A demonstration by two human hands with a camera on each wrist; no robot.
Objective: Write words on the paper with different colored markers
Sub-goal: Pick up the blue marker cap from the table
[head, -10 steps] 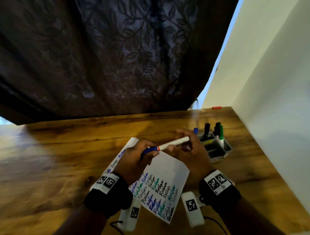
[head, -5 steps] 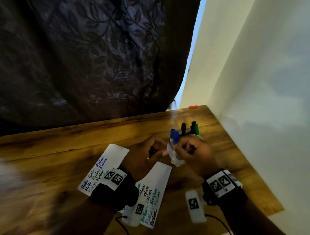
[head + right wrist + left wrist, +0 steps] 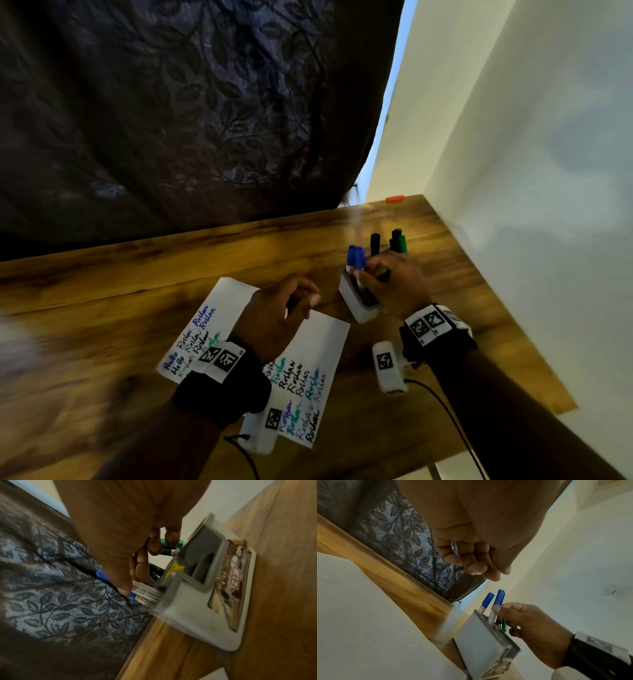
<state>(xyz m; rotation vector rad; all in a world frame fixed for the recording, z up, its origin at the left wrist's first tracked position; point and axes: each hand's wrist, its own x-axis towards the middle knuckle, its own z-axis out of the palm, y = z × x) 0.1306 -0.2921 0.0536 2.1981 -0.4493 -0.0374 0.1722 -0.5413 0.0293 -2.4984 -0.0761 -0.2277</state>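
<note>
White paper covered in blue, green and black words lies on the wooden table. My left hand hovers over it with loosely curled fingers and holds nothing. My right hand is at the grey-white marker holder, where thumb and fingers pinch the white barrel of a blue-capped marker that stands in the holder's near slot. A second blue marker stands beside it. Black markers and a green marker stand in the far slots, partly hidden by my right hand.
A white wall runs close along the table's right edge, just behind the holder. A dark leaf-patterned curtain hangs behind the table. A small red object lies at the far corner. Cabled white tagged units hang at both wrists.
Both hands held the blue marker over the paper; my right hand carried it to the holder and stood it in a slot. My left hand let go and drew back over the paper.
</note>
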